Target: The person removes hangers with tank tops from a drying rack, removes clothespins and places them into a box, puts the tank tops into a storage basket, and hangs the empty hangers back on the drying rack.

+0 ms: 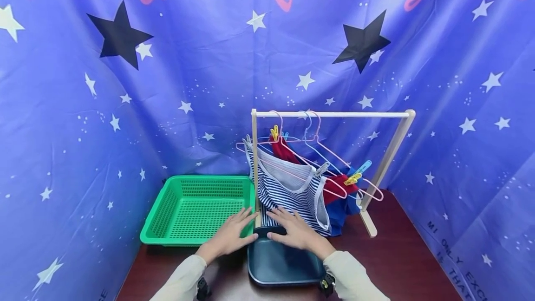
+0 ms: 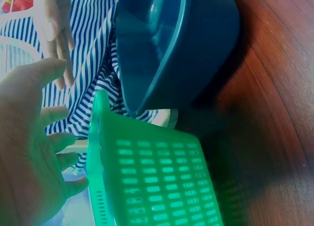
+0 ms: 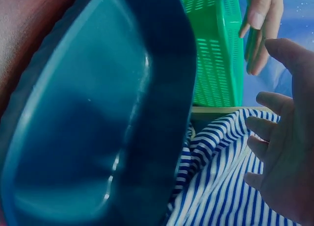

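Observation:
My left hand (image 1: 229, 235) hovers by the right edge of the green basket (image 1: 156, 217), fingers spread and holding nothing. Over the dark blue basin (image 1: 286, 261) is my right hand (image 1: 296, 231), its fingers extended beside the striped tank top (image 1: 288, 194). Nothing is in its grasp either. The top hangs from a pink hanger (image 1: 281, 140) with grey clothespins (image 1: 322, 169) at its shoulders. Behind it a red and blue garment (image 1: 342, 199) hangs with yellow (image 1: 353, 179) and blue clothespins. Both wrist views show the fingers apart from the cloth, basket and basin.
A wooden rack (image 1: 334, 114) stands at the back right of the dark red table (image 1: 401, 254), its right foot (image 1: 368, 224) on the tabletop. A light blue hanger (image 1: 306, 129) shares the rail. Blue star-printed curtains (image 1: 209, 59) enclose the table at the back and sides.

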Available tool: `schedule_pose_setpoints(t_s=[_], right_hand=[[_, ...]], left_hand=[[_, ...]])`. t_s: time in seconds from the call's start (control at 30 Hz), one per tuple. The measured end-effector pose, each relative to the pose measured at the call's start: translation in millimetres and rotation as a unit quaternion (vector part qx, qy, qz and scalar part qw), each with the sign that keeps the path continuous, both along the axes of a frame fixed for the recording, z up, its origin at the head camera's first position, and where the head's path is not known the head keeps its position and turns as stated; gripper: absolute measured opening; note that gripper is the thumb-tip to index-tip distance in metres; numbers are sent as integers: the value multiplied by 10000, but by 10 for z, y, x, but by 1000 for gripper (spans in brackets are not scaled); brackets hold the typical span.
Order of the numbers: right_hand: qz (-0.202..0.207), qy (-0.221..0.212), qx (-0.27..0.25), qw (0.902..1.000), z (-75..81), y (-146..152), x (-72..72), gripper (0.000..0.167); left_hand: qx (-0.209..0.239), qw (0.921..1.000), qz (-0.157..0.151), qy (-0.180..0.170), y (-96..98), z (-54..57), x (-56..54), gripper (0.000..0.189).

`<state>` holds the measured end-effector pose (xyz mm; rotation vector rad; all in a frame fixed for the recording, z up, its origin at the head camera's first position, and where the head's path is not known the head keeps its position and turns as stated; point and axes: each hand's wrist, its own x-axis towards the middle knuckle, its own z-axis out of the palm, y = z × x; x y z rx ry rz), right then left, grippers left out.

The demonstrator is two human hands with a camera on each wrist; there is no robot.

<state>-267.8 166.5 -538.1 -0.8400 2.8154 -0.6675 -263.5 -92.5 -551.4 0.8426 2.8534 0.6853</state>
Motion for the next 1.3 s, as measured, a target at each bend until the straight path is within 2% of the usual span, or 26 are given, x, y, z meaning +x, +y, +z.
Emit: schedule_pose_setpoints(t_s=[0.1,0.2,0.3,0.37,0.47,0.6,0.77,0.9,1.0,1.1,1.27,1.3], right_hand=[[170,198,22,9997,88,-1,-14,70],[333,463,33,9984,222,6,-18,69],[468,724,-35,9963,423,10,-22,66],[485,815,-100,9954,591,13,-35,64],[408,863,-186,9953,875,20,-69,64],[311,990,-390,9938,1295,38,-119,64],[270,1533,-770,9848,1789,83,-216,57],[-91,1912,-1050,9759,2096,127,-332,47],[-517,1848,-1208,9740,2256,162,-441,41],[-899,1505,-1274,9762,2344,193,-565,38],[-1065,870,-1130,9840,2356,208,-750,36],[-1050,768,-1070,9857,2351,201,-773,36]], left_hand=[[107,9999,-20,-77,-56,0,0,63],[213,9994,-203,161,-104,-4,13,51],[414,9970,-437,487,-148,-16,28,30],[567,9954,-548,553,-178,-23,30,19],[658,9951,-625,400,-220,-10,8,11],[579,9964,-614,119,-256,35,-43,10],[361,9981,-503,29,-251,83,-104,14],[160,9987,-478,-37,-233,110,-123,20],[84,9987,-478,-136,-215,110,-123,19],[75,9987,-442,-254,-196,100,-117,18],[33,9988,-379,-309,-172,89,-90,11],[3,9988,-404,-272,-165,84,-84,19]])
